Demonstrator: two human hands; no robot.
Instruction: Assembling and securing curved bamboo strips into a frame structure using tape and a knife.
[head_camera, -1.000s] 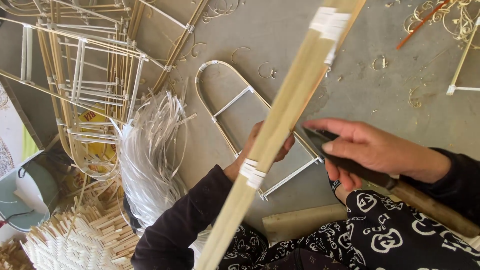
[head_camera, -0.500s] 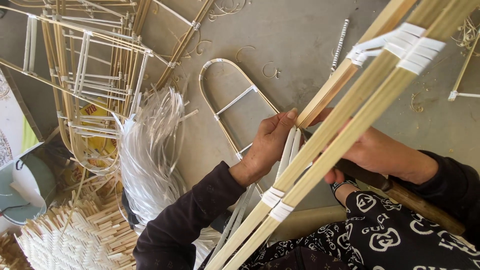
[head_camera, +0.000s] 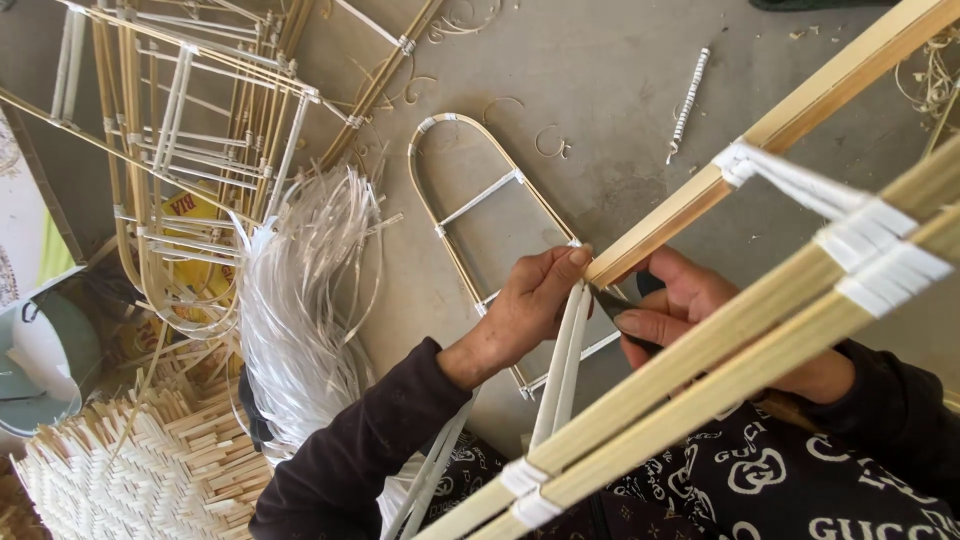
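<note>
- Our left hand (head_camera: 525, 315) pinches the end of one cane rod (head_camera: 700, 200), thumb and fingers clamped together on it where the white strips (head_camera: 565, 365) leave the rod.
- The strips hang straight down from that pinch to the lower rods of the frame (head_camera: 720, 370).
- Our right hand (head_camera: 700, 320) sits just right of the left, partly behind the frame; its fingers are closed on a dark blade (head_camera: 608, 300) whose tip touches the rod end beside the left thumb.
- The frame crosses the view from lower centre to upper right, tilted, with white bindings (head_camera: 870, 250) wrapped around its rods at two places.
- On the floor (head_camera: 600, 90) below the hands lies an arched frame (head_camera: 480, 210) with white cross-ties.
- To the left of it lies a bundle of loose white strips (head_camera: 300, 300).
- Upper left holds a stack of finished frames (head_camera: 180, 130).
- Lower left holds a pile of short cane offcuts (head_camera: 140, 460).
- A pale tub (head_camera: 45, 360) stands at the left edge; we cannot tell what it contains.
- A short white-wrapped stick (head_camera: 688, 100) lies apart on the floor, above the hands.
</note>
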